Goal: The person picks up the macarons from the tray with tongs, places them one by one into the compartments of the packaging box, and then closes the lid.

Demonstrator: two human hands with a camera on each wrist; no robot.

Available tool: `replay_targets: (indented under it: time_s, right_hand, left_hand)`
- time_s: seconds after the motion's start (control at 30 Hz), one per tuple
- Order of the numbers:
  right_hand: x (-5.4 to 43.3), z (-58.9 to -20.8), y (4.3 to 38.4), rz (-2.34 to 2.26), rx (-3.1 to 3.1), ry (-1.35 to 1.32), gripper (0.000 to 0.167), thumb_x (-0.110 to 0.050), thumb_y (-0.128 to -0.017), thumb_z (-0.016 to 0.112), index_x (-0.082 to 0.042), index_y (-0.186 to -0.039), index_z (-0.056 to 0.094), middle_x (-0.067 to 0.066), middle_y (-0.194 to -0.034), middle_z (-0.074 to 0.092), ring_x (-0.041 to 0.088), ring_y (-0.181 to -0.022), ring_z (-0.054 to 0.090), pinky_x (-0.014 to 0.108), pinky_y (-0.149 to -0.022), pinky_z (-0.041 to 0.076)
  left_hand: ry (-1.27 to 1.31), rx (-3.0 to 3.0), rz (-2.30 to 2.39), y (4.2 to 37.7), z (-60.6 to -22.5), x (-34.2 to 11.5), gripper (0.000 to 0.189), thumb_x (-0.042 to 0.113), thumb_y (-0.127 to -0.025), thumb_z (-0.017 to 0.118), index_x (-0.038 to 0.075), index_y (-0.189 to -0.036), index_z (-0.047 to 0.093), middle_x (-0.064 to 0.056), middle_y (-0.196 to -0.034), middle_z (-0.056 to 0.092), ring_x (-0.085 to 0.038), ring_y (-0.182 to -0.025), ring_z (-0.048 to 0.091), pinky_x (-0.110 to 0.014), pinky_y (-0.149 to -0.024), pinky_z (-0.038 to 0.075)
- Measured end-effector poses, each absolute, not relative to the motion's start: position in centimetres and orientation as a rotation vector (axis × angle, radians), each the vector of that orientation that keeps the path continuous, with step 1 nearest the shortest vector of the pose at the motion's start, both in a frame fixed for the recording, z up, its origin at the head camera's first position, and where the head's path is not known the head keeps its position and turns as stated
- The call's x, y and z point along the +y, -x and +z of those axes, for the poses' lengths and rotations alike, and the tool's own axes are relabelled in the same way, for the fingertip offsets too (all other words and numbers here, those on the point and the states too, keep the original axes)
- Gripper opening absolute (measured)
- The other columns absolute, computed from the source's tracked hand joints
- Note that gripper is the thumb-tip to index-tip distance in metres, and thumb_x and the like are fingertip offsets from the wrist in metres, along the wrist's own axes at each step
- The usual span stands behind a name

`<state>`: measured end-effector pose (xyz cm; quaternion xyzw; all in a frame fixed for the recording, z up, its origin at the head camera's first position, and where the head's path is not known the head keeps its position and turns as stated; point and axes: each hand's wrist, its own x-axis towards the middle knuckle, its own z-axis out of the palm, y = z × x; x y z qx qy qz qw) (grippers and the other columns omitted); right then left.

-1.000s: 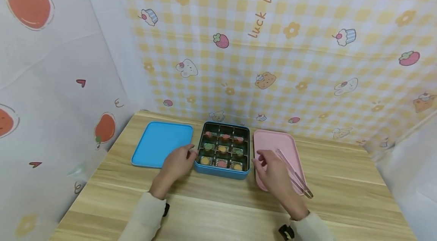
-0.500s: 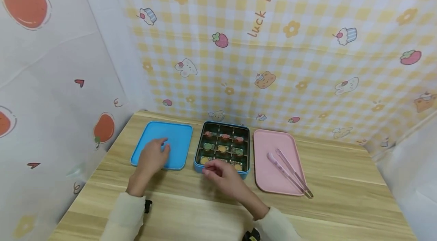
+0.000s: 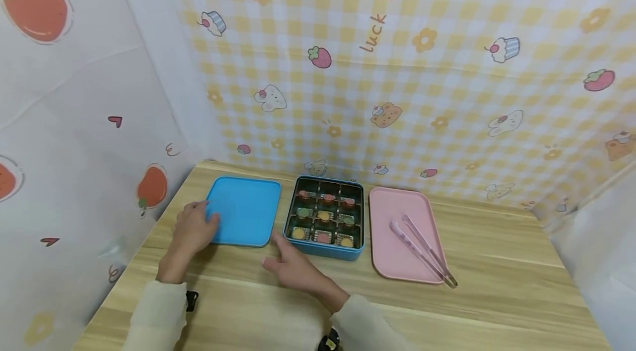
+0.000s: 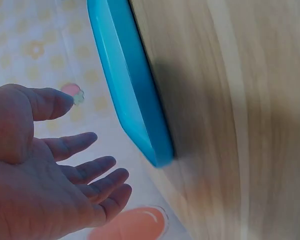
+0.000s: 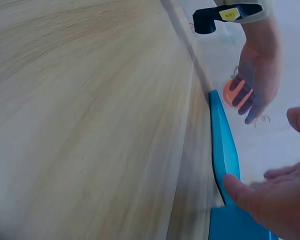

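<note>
A flat blue lid point(image 3: 243, 210) with a raised rim lies at the left of the table. My left hand point(image 3: 191, 228) is at its left side, and the left wrist view shows that hand point(image 4: 45, 165) with fingers spread and nothing in them, the lid's rim point(image 4: 135, 90) beyond. Near the lid's front right corner my right hand point(image 3: 295, 268) is held with fingers extended. In the right wrist view this hand point(image 5: 285, 195) is also unloaded; whether it touches the lid point(image 5: 223, 145) is unclear. Right of the lid stands a blue box point(image 3: 328, 251) with dark compartments holding small red, green and yellow pieces.
A pink tray point(image 3: 390, 205) sits to the right of the box, with clear tongs point(image 3: 424, 251) lying across it and over its front edge. Patterned cloth point(image 3: 348, 91) hangs behind the table, and white cloth point(image 3: 89, 174) borders it at the left.
My left hand has moved left from beside the box to the lid's left side. My right hand has come left from over the pink tray, past the box's front, towards the lid.
</note>
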<state>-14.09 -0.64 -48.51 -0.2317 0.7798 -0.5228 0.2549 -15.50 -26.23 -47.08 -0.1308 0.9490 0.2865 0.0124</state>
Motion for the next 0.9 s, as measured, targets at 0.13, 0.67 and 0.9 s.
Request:
replay_targets:
  time_s: [0.13, 0.67, 0.9]
  right_hand:
    - [-2.2, -48.7, 14.1, -1.426, 2.185, 0.548, 0.074, -0.032, -0.103, 0.052, -0.003, -0.158, 0.013, 0.015, -0.165, 0.014, 0.026, -0.151, 0.015, 0.051, -0.120, 0.019]
    - [-4.9, -48.9, 14.5, -1.587, 2.128, 0.217, 0.076, -0.032, -0.100, 0.058, -0.003, -0.158, 0.017, 0.016, -0.163, 0.020, 0.033, -0.150, 0.019, 0.057, -0.118, 0.022]
    - [-5.0, -48.6, 14.4, -1.620, 2.110, 0.185, 0.074, -0.030, -0.100, 0.058, -0.002, -0.157, 0.019, 0.018, -0.161, 0.024, 0.035, -0.148, 0.025, 0.055, -0.117, 0.027]
  left_hand:
    - [0.462, 2.919, 0.910, 15.5, -47.2, -27.1, 0.061, 0.023, -0.102, 0.043, -0.015, -0.147, 0.028, -0.042, -0.145, 0.025, -0.061, -0.129, 0.027, -0.074, -0.096, 0.025]
    - [0.482, 2.749, 1.015, 15.3, -47.3, -27.9, 0.063, 0.024, -0.105, 0.031, -0.023, -0.145, 0.019, -0.045, -0.146, 0.025, -0.059, -0.135, 0.029, -0.066, -0.109, 0.030]
    - [0.587, 2.787, 0.973, 14.9, -47.3, -28.4, 0.053, 0.021, -0.104, 0.027, -0.021, -0.135, 0.040, -0.041, -0.124, 0.049, -0.048, -0.105, 0.053, -0.058, -0.087, 0.046]
